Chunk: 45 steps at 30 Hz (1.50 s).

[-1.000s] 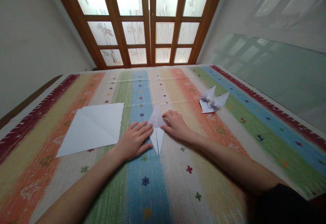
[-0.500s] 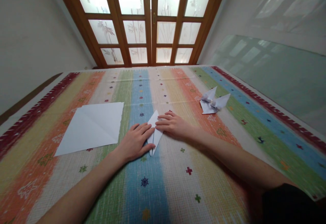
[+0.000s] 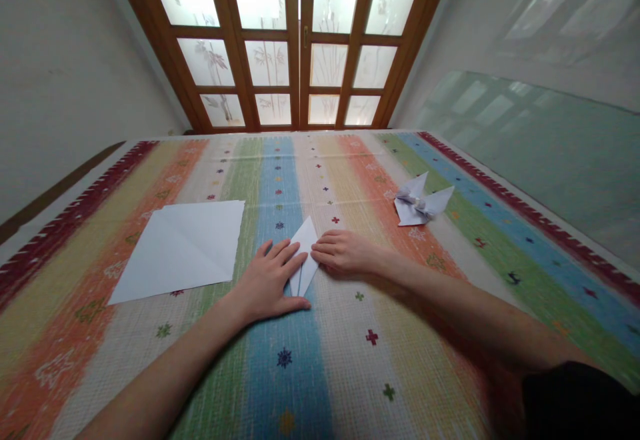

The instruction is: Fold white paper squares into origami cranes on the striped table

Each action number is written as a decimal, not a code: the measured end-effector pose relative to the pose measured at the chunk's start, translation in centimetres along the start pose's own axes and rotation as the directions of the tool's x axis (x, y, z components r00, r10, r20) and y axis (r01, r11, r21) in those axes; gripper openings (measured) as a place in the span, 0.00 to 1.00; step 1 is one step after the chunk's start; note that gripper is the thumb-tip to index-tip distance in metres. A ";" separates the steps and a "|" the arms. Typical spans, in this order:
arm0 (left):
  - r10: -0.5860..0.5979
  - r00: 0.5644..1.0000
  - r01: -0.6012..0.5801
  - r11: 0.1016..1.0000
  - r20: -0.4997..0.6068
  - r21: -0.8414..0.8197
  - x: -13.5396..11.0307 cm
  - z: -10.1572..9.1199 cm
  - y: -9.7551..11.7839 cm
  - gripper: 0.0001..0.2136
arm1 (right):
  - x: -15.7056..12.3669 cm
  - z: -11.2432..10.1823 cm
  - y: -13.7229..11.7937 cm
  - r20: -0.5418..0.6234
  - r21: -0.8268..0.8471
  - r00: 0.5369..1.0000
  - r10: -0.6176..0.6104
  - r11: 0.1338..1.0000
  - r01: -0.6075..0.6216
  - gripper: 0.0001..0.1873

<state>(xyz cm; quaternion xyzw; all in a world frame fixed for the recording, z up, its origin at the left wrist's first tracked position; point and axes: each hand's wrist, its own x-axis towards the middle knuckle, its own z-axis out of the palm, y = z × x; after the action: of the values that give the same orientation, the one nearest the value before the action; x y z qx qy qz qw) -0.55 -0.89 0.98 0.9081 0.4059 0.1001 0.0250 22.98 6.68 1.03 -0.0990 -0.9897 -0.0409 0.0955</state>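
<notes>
A narrow, kite-shaped piece of folded white paper (image 3: pixel 309 232) lies on the striped tablecloth, with a slit running down its lower half. My left hand (image 3: pixel 270 280) rests flat on its left side, fingers spread and thumb stretched out below on the cloth. At the right edge of the paper, my right hand (image 3: pixel 345 252) has its fingers pressed together, gripping that edge; the thumb is hidden. Part of the folded paper is covered by my left fingers.
Flat white paper sheets (image 3: pixel 185 247) lie to the left, slightly fanned. Two folded paper pieces with pointed tips (image 3: pixel 423 203) stand on the right. The tablecloth (image 3: pixel 350 373) covers the table, which reaches toward a wood-framed glass door (image 3: pixel 300 60).
My left thumb has moved down off the paper onto the cloth. My right fingers have drawn back from the paper's upper face to its right edge and closed together.
</notes>
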 end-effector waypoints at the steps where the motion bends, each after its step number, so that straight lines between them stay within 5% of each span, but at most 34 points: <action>1: 0.010 1.000 -0.010 1.000 0.009 0.003 0.0 -0.1 0.1 0.37 | 0.1 0.1 0.1 -0.001 -0.019 1.000 -0.022 1.000 0.022 0.13; 7: 0.073 0.997 -0.073 0.997 -0.001 -0.002 0.0 -0.4 -0.5 0.22 | 0.7 0.5 -0.1 -0.064 -0.215 0.989 -0.132 0.970 0.115 0.17; 13: 0.142 0.989 -0.141 0.990 -0.049 0.024 -0.3 -0.3 -2.0 0.18 | 1.2 0.4 -1.0 -0.122 -0.311 0.989 -0.087 0.949 0.045 0.18; 19: 0.263 0.960 -0.251 0.960 -0.092 0.123 -0.6 -0.1 -4.0 0.15 | 1.1 0.8 -3.2 -0.165 -0.197 0.985 0.052 0.977 -0.085 0.15; 28: 0.217 0.971 -0.225 0.972 -0.102 -0.069 -1.0 0.1 -5.4 0.15 | -0.3 0.6 -2.0 -0.188 0.237 0.956 0.226 0.955 -0.179 0.14; 45: 0.161 0.973 -0.175 0.982 -0.165 -0.076 -0.9 -0.1 -4.3 0.13 | 0.6 1.1 -1.6 -0.168 -0.041 0.976 0.138 0.988 -0.147 0.19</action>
<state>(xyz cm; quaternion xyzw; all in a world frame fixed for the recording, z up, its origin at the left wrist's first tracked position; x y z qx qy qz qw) -4.29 1.29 0.41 0.9263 0.3233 0.1918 0.0253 21.89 5.36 0.02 -0.1683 -0.9673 -0.0682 0.1772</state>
